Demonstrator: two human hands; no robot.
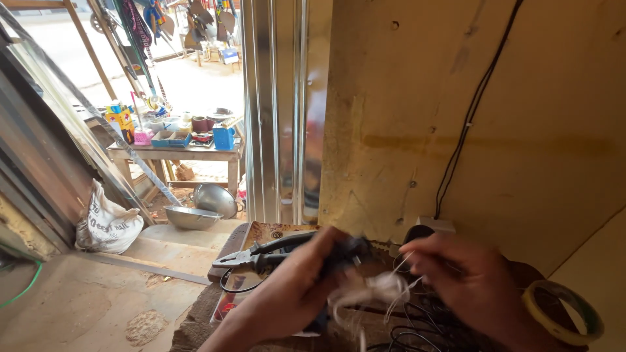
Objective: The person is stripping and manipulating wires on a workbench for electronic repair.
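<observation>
My left hand (293, 287) is closed around a dark, blurred object (345, 251), low in the middle of the view. My right hand (466, 274) pinches thin white wires (385, 287) that run from that object; both are motion-blurred. Black-handled pliers (267, 253) lie on a patterned board just left of my left hand. A tangle of black cable (417, 329) lies under my hands.
A roll of tape (562, 311) sits at the lower right. A black cable (469, 111) runs down the yellowish wall to a white socket (435, 224). Outside the doorway stand a wooden table with small items (189, 151), metal bowls (193, 216) and a white sack (107, 221).
</observation>
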